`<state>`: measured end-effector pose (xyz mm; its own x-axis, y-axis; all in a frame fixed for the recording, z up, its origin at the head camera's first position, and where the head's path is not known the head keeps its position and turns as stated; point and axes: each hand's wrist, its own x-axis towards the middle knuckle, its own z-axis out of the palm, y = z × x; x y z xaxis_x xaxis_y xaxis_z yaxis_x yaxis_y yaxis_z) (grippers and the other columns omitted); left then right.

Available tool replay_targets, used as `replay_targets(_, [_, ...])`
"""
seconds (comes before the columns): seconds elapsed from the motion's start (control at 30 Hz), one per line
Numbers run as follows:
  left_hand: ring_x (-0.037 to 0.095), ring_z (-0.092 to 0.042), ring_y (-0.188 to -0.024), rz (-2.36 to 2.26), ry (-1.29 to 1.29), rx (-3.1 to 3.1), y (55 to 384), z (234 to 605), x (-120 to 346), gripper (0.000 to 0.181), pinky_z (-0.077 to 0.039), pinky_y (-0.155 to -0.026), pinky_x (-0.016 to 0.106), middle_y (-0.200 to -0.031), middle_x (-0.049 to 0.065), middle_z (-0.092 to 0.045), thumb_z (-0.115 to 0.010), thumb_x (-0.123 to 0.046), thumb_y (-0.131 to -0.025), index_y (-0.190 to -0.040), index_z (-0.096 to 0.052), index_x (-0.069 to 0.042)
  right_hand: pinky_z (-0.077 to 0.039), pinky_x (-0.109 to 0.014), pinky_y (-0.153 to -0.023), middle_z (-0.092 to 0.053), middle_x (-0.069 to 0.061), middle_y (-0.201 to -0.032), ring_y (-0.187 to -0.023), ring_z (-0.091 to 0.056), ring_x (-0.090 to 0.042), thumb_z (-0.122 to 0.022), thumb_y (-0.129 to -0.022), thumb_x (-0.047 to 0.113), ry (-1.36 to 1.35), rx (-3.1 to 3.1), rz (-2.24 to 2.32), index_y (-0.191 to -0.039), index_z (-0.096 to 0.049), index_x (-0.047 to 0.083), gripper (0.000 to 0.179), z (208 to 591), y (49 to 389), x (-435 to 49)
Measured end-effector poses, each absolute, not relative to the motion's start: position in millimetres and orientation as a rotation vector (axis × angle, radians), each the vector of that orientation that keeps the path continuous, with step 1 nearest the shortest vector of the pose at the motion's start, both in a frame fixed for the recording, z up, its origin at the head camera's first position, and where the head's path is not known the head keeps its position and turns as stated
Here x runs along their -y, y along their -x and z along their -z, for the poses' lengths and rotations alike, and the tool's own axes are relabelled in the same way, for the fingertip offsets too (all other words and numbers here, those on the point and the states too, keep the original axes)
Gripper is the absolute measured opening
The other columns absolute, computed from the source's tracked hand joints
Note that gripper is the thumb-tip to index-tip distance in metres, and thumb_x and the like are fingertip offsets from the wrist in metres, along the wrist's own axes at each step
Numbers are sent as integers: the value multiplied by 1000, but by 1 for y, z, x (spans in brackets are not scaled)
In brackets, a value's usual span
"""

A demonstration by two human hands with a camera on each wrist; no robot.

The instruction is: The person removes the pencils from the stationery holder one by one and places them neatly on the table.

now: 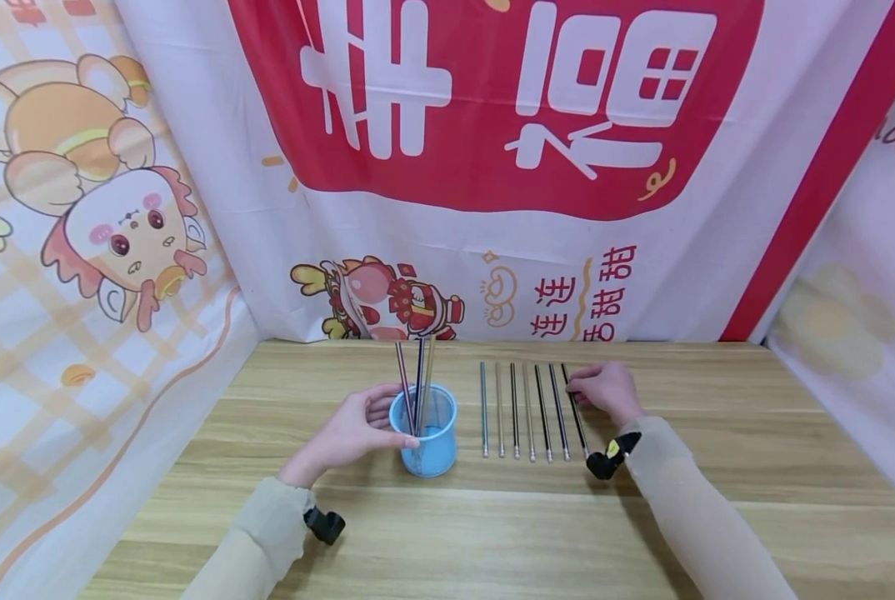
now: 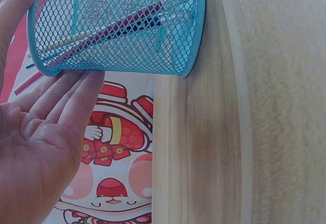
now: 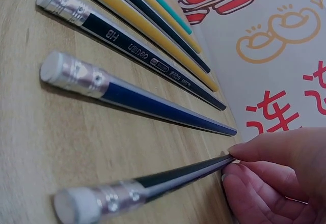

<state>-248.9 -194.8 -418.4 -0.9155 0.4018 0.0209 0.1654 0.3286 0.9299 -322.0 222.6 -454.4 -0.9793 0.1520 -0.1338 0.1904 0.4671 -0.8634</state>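
The left hand gripped the cup, likely for steadiness, while the right hand pinched the rightmost pencil.

Looks like painted metal mesh on the blue cup, open and rough in texture, satin in finish. Shows glossy lacquer on the pencils, shiny crimped metal on their ferrules, matt rubber on the erasers. Shows smooth, low-sheen wood grain on the desk, creased printed cloth on the backdrop, matt fabric on the sleeves, plastic on the wrist cameras.
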Motion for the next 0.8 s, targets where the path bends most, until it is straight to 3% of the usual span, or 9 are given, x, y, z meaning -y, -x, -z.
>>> replay_targets(0.47, [34,-53,-132,-1614,-506,-2387,249,419,196,82,-48,-107,39,-147,18,-53,-88,-16,-82,-150,-44,0,-61,-26,-63,-74,-13,-91,-69,-69,-17,-82,-84,7,-344,-2639,1615,-111,-73,-4,30,456,322,-222])
replay_targets(0.8, [33,-53,-132,-1611,-510,-2388,250,419,195,82,-47,-107,39,-147,18,-53,-88,-15,-82,-150,-44,1,-61,-27,-80,-72,-20,-112,-91,-73,-24,-74,-94,19,-289,-2597,1741,-127,-67,-2,41,437,317,-226])
